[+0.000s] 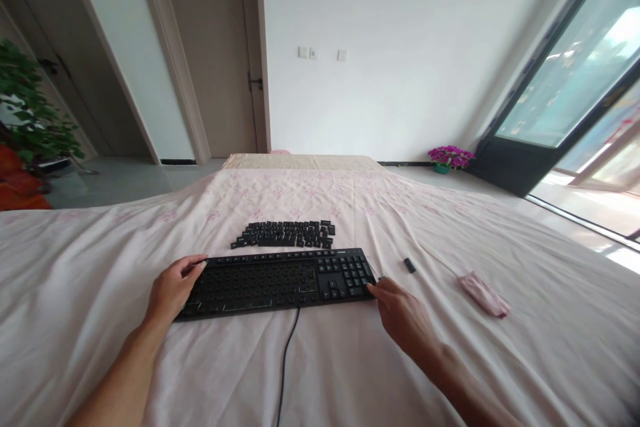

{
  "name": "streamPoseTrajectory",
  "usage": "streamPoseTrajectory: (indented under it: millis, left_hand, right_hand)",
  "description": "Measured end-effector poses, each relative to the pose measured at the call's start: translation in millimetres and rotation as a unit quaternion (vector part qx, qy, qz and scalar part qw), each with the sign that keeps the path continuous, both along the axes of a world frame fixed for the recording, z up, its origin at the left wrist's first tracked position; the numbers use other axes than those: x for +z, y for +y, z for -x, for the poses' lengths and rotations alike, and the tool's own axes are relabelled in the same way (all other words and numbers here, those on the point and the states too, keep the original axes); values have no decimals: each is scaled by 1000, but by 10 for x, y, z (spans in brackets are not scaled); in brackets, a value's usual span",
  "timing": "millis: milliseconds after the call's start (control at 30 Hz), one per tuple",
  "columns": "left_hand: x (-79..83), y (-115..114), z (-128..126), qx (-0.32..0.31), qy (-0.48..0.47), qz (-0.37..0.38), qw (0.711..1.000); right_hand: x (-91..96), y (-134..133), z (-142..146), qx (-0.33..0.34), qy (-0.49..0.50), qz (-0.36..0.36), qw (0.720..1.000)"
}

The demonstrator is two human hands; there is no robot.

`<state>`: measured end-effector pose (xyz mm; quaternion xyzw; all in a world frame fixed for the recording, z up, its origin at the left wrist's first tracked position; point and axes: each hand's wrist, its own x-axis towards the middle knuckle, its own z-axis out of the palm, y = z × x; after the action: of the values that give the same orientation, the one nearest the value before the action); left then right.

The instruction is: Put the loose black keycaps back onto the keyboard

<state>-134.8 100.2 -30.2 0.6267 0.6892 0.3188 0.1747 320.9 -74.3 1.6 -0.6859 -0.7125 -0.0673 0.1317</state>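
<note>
A black keyboard (260, 285) lies across the bed-like cloth surface. Most of its main keys are off, while the number pad and top row still carry caps. My left hand (175, 283) is closed around its left end, thumb along the top edge. At the right end, my right hand (400, 307) pinches what looks like a thin wire tool (374, 271), mostly hidden by the fingers, and its thumb touches the keyboard's edge. Just beyond the keyboard, loose black keycaps (280, 233) are laid out in rows.
A small black piece (409, 265) lies to the right, and farther right is a pink cloth pouch (484, 294). The keyboard's cable (287, 353) runs toward me. Wrinkled pale pink cloth (345, 373) covers the surface. Potted purple flowers (451, 157) stand on the floor behind.
</note>
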Motion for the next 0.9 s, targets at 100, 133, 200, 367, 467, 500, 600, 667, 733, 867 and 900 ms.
streamPoseTrajectory:
  millis: [100, 133, 200, 367, 467, 500, 600, 667, 733, 867, 900]
  left_hand:
    - [-9, 13, 15, 10, 9, 3, 1000]
    - [-15, 19, 20, 10, 11, 6, 1000]
    - [-27, 29, 27, 10, 14, 11, 1000]
    - [-42, 33, 27, 11, 8, 12, 1000]
    - [-39, 34, 20, 17, 14, 13, 1000]
    - [-37, 34, 18, 18, 16, 13, 1000]
    - [-33, 28, 15, 19, 17, 13, 1000]
    - [-31, 23, 17, 17, 17, 12, 1000]
    - [-34, 21, 22, 17, 15, 9, 1000]
    - [-56, 30, 37, 19, 9, 9, 1000]
    - [-62, 33, 39, 20, 8, 9, 1000]
  right_hand:
    - [69, 45, -30, -8, 36, 17, 999]
    - [77, 50, -35, -7, 36, 22, 999]
    - [70, 42, -27, -1, 20, 29, 999]
    - [-9, -36, 35, 13, -76, 18, 997]
    - [-36, -57, 39, 37, -104, 9, 994]
    - [-33, -51, 32, 42, -105, 9, 994]
    - [9, -3, 4, 38, -91, 20, 995]
    - [44, 37, -15, 35, -81, 31, 996]
    - [62, 64, -31, 43, -78, 32, 996]
    - [19, 59, -53, 74, -102, 8, 992]
    - [-4, 49, -55, 81, -113, -2, 990]
